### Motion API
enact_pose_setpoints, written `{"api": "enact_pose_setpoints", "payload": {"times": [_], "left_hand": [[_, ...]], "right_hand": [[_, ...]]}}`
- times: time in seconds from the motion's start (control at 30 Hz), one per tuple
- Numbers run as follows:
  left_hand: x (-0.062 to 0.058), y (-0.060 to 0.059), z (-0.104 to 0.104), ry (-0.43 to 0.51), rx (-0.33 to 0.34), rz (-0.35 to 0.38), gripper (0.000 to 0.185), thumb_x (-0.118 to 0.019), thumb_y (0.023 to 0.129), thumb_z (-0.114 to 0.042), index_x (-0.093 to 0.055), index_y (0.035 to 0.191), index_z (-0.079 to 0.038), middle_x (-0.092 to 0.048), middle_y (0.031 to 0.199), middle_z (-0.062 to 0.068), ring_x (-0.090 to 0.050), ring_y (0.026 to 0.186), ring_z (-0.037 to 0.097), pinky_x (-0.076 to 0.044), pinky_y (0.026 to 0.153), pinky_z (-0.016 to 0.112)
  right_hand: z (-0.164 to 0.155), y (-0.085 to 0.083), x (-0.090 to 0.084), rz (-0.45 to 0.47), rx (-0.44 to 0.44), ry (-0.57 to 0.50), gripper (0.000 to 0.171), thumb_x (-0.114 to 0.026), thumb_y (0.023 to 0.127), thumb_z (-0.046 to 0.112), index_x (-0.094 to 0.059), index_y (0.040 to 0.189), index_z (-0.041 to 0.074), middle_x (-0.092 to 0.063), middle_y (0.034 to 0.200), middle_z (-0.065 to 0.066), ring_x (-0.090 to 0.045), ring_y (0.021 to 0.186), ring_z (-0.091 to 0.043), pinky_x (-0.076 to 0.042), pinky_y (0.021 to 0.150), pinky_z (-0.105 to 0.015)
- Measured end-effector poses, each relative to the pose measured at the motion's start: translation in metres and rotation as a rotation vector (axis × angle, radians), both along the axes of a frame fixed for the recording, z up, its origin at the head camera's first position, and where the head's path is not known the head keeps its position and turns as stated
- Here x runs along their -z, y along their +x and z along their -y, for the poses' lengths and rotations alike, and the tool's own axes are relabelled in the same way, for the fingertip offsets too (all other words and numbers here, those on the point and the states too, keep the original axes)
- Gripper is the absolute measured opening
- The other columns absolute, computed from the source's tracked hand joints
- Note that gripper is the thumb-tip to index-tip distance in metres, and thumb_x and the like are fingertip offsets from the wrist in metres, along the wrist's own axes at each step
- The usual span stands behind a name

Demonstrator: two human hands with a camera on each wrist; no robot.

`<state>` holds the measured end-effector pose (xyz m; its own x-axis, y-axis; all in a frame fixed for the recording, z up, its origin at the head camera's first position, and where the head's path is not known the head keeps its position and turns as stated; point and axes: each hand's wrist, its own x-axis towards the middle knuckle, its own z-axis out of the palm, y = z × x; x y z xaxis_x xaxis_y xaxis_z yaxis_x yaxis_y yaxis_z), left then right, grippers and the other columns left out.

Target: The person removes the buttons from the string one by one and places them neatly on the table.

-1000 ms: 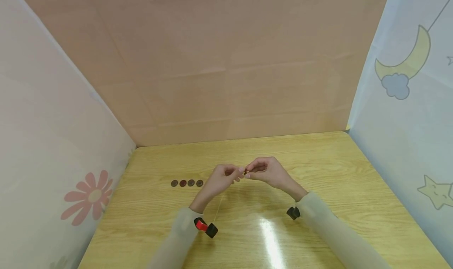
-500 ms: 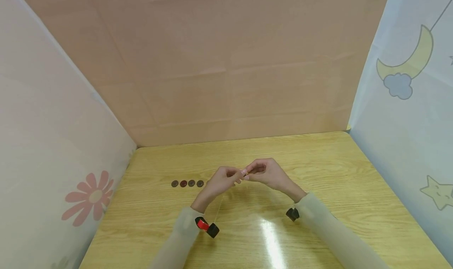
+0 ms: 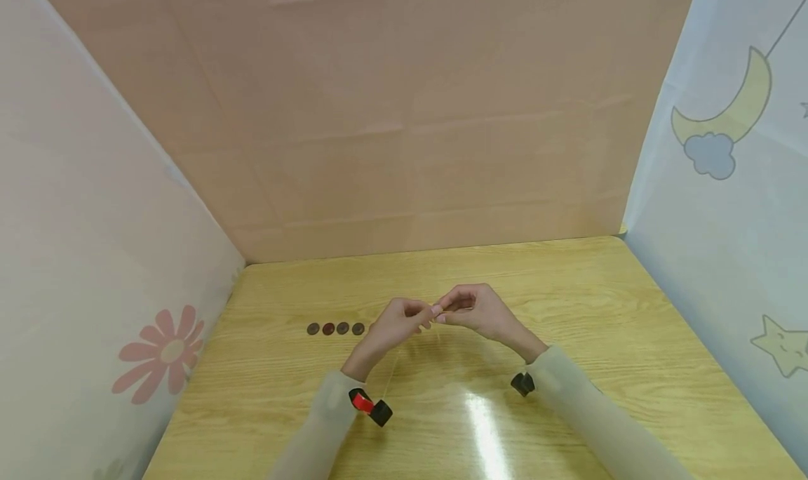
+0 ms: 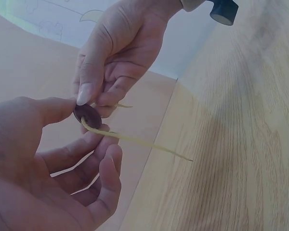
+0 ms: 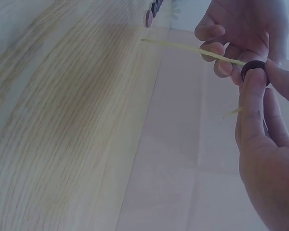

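In the head view my left hand [image 3: 394, 322] and right hand [image 3: 476, 308] meet fingertip to fingertip above the table. Between them is a small dark round button [image 4: 88, 117], seen best in the left wrist view. A yellow string [image 4: 139, 140] comes out through a hole in it, its long end hanging free past the left fingers. My left thumb and fingers pinch the button's edge. From the other side, the right thumb and index finger pinch it too, and a short string tail [image 5: 232, 112] sticks out beside the right fingers in the right wrist view.
Several dark buttons [image 3: 328, 329], one of them redder, lie in a row on the wooden table [image 3: 568, 290], left of my hands. A pinkish-brown backdrop [image 3: 404, 150] stands behind the table, with printed panels on both sides. Black wrist cameras [image 3: 380, 413] hang from both sleeves.
Both hands have sunk very slightly and the fingertips have drawn closer together. The dark button, visible between them a second ago in the head view, is now mostly covered by the fingers.
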<state>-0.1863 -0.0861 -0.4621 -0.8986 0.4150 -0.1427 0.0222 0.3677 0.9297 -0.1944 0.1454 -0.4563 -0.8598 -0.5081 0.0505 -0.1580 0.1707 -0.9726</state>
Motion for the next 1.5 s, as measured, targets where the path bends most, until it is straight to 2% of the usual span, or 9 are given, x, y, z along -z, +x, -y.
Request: {"api": "enact_pose_setpoints", "payload": {"times": [0.2, 0.47, 0.63, 0.83, 0.97, 1.13, 1.27, 1.33, 1.5], "left_hand": [[-0.001, 0.002, 0.0, 0.009, -0.018, -0.013, 0.041, -0.062, 0.105, -0.045, -0.078, 0.118, -0.01, -0.074, 0.117, 0.009, -0.066, 0.114, 0.035, -0.056, 0.1, 0.057], [-0.001, 0.002, 0.0, 0.023, -0.022, -0.043, 0.037, -0.061, 0.107, -0.04, -0.077, 0.118, -0.009, -0.073, 0.112, 0.019, -0.067, 0.108, 0.038, -0.059, 0.095, 0.049], [-0.001, 0.002, 0.0, 0.037, -0.019, -0.041, 0.036, -0.061, 0.107, -0.038, -0.076, 0.121, -0.008, -0.073, 0.11, 0.023, -0.066, 0.107, 0.042, -0.057, 0.096, 0.056], [-0.004, 0.003, 0.003, 0.05, -0.015, -0.038, 0.035, -0.062, 0.107, -0.036, -0.076, 0.123, -0.008, -0.073, 0.115, 0.026, -0.065, 0.11, 0.048, -0.056, 0.096, 0.061], [-0.007, 0.003, 0.008, 0.04, -0.024, -0.043, 0.036, -0.062, 0.107, -0.036, -0.074, 0.126, -0.007, -0.075, 0.112, 0.017, -0.068, 0.107, 0.041, -0.056, 0.096, 0.061], [-0.008, 0.001, 0.015, 0.027, -0.036, -0.046, 0.044, -0.062, 0.107, -0.038, -0.071, 0.131, -0.002, -0.077, 0.111, 0.011, -0.068, 0.097, 0.018, -0.057, 0.097, 0.059], [-0.007, 0.001, 0.021, 0.027, -0.051, -0.038, 0.041, -0.063, 0.106, -0.038, -0.072, 0.13, -0.005, -0.077, 0.112, 0.01, -0.066, 0.095, 0.016, -0.057, 0.097, 0.057], [-0.006, 0.0, 0.024, 0.024, -0.056, -0.042, 0.039, -0.062, 0.107, -0.038, -0.073, 0.127, -0.007, -0.077, 0.112, 0.01, -0.067, 0.095, 0.016, -0.059, 0.095, 0.053], [-0.006, 0.001, 0.029, 0.036, -0.069, -0.039, 0.037, -0.063, 0.107, -0.036, -0.074, 0.125, -0.006, -0.077, 0.112, 0.011, -0.067, 0.096, 0.017, -0.058, 0.095, 0.054]], "right_hand": [[0.0, -0.001, 0.0, 0.001, -0.001, 0.006, 0.022, -0.082, 0.093, 0.016, -0.076, 0.11, 0.005, -0.078, 0.111, -0.017, -0.077, 0.1, -0.036, -0.063, 0.084, -0.03], [-0.002, -0.001, 0.0, 0.001, 0.022, 0.042, 0.027, -0.081, 0.094, 0.018, -0.076, 0.116, 0.005, -0.078, 0.112, -0.017, -0.077, 0.096, -0.021, -0.064, 0.087, -0.038], [-0.002, 0.0, 0.0, -0.032, 0.032, 0.066, 0.022, -0.079, 0.095, 0.016, -0.079, 0.115, 0.007, -0.077, 0.117, -0.015, -0.075, 0.101, -0.021, -0.063, 0.086, -0.028], [-0.002, -0.001, 0.001, -0.065, 0.03, 0.082, 0.02, -0.078, 0.096, 0.018, -0.082, 0.113, 0.007, -0.076, 0.121, -0.014, -0.074, 0.107, -0.022, -0.062, 0.09, -0.027], [-0.003, -0.001, 0.001, -0.08, 0.035, 0.097, 0.021, -0.078, 0.096, 0.021, -0.082, 0.111, 0.006, -0.076, 0.121, -0.013, -0.073, 0.107, -0.021, -0.062, 0.091, -0.029], [-0.003, -0.001, 0.001, -0.088, 0.042, 0.117, 0.015, -0.076, 0.098, 0.021, -0.082, 0.108, 0.011, -0.075, 0.122, -0.018, -0.075, 0.105, -0.023, -0.063, 0.093, -0.039], [-0.003, -0.002, 0.001, -0.067, 0.044, 0.11, 0.013, -0.073, 0.1, 0.018, -0.081, 0.108, 0.011, -0.075, 0.121, -0.022, -0.077, 0.097, -0.031, -0.063, 0.089, -0.052], [-0.003, -0.002, 0.001, -0.065, 0.047, 0.11, 0.013, -0.073, 0.101, 0.017, -0.08, 0.109, 0.011, -0.075, 0.121, -0.021, -0.076, 0.097, -0.033, -0.064, 0.087, -0.05], [-0.004, -0.001, 0.002, -0.123, 0.074, 0.166, 0.011, -0.074, 0.1, 0.021, -0.081, 0.106, 0.015, -0.078, 0.116, -0.01, -0.073, 0.102, -0.028, -0.06, 0.084, -0.027]]}}
